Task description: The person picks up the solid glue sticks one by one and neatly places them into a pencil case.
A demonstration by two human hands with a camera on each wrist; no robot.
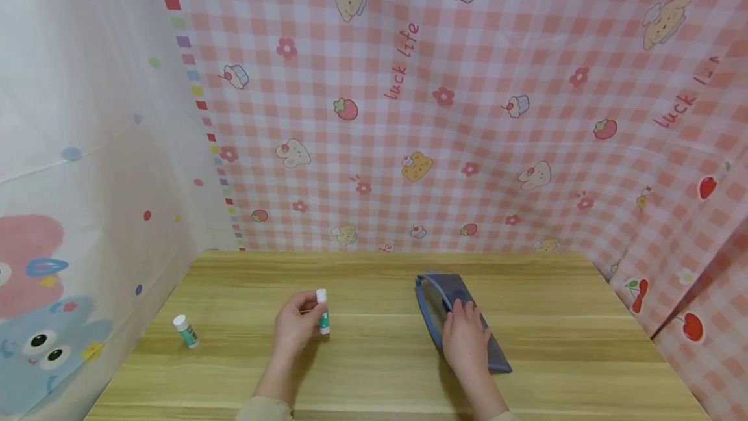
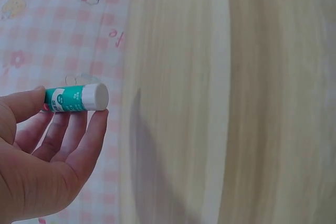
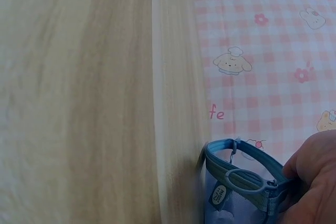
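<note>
My left hand (image 1: 295,325) pinches a glue stick (image 1: 324,318) upright over the middle of the table, its white cap upward. In the left wrist view, the thumb and fingertips hold the green-labelled glue stick (image 2: 71,98) at its ends and side. My right hand (image 1: 467,340) grips the edge of a blue-grey zipper pouch (image 1: 497,359) that lies slantwise on the table. The right wrist view shows the pouch's mouth gaping, with a blue zipper band (image 3: 247,190), a loop pull and a small round label; part of the right hand's fingers is hidden behind the band.
A second glue stick (image 1: 186,331), white-capped and green-labelled, stands near the left edge of the wooden table (image 1: 374,382). A pink checked cloth (image 1: 380,200) hangs behind the table, and a pale printed curtain (image 1: 105,226) hangs along the left side.
</note>
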